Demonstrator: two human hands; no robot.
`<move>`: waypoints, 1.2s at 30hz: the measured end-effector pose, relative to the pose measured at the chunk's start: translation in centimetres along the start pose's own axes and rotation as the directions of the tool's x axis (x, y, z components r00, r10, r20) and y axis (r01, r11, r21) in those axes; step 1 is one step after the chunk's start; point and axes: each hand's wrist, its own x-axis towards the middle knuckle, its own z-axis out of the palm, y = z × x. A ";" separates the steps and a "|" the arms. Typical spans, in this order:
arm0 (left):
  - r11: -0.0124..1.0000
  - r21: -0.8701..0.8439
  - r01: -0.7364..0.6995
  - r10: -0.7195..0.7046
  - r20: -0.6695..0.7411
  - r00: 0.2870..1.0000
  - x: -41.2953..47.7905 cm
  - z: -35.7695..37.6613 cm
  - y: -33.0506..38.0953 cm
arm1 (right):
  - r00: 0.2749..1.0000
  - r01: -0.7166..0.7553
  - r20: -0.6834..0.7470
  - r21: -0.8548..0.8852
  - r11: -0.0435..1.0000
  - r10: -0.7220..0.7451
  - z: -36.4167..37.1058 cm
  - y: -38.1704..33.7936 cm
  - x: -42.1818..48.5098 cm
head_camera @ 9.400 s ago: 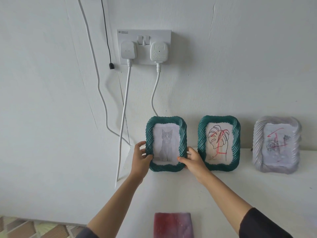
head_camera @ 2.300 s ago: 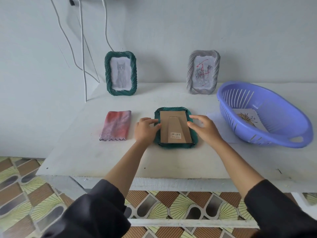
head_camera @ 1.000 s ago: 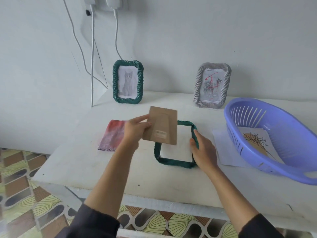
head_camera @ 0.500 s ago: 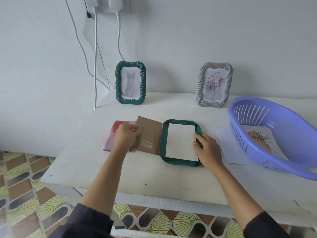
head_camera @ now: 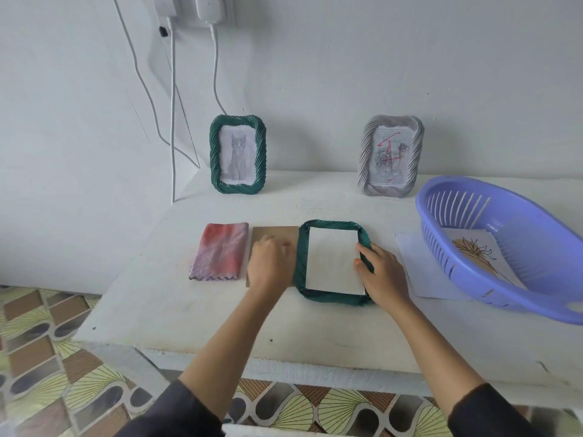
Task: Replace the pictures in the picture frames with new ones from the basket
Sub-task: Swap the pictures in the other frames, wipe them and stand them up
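A green frame (head_camera: 331,298) lies face down in the middle of the white table (head_camera: 195,313), with the white back of its picture (head_camera: 333,260) showing. My right hand (head_camera: 380,272) rests on the frame's right edge. The brown backing board (head_camera: 273,234) lies flat just left of the frame, and my left hand (head_camera: 268,263) lies curled on top of it. A purple basket (head_camera: 504,285) at the right holds a flower drawing (head_camera: 478,250). At the back stand a green frame with a cat picture (head_camera: 238,154) and a grey frame with a scribbled picture (head_camera: 390,156).
A folded red and purple cloth (head_camera: 219,252) lies left of the backing board. A sheet of white paper (head_camera: 419,263) lies partly under the basket. Two white cables (head_camera: 172,99) hang down the wall at the back left. The table's front edge is near me.
My left hand lifted the backing board off the face-down frame, carried it left and set it flat on the table beside the cloth. My right hand stayed on the frame's right edge.
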 end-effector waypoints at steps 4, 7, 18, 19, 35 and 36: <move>0.993 0.114 -0.020 0.004 0.142 0.990 -1.1 2.0 0.9 | 1.000 0.008 -0.001 0.001 1.000 -0.008 0.0 0.0 -0.1; 0.996 0.091 -0.013 0.002 0.116 0.993 -1.3 2.1 0.7 | 1.000 0.010 -0.004 -0.001 1.000 -0.010 0.0 0.0 -0.1; 0.984 -0.155 0.083 -0.072 0.070 0.995 -1.1 1.6 0.7 | 1.000 0.011 -0.018 0.027 1.000 -0.011 -0.2 -0.1 -0.2; 0.982 -0.171 0.083 -0.073 0.062 0.995 -1.1 1.6 0.7 | 1.000 0.010 -0.017 0.031 0.999 -0.009 -0.2 -0.1 -0.3; 0.715 -0.692 0.102 -0.181 -0.042 0.983 0.0 -0.5 3.8 | 0.948 -0.093 -0.319 -0.347 0.933 -0.024 -12.2 -1.1 -2.1; 0.696 -0.708 0.118 -0.188 -0.021 0.982 0.0 -0.3 4.5 | 0.981 -0.140 -0.175 -0.342 0.929 0.083 -13.0 -0.4 -2.0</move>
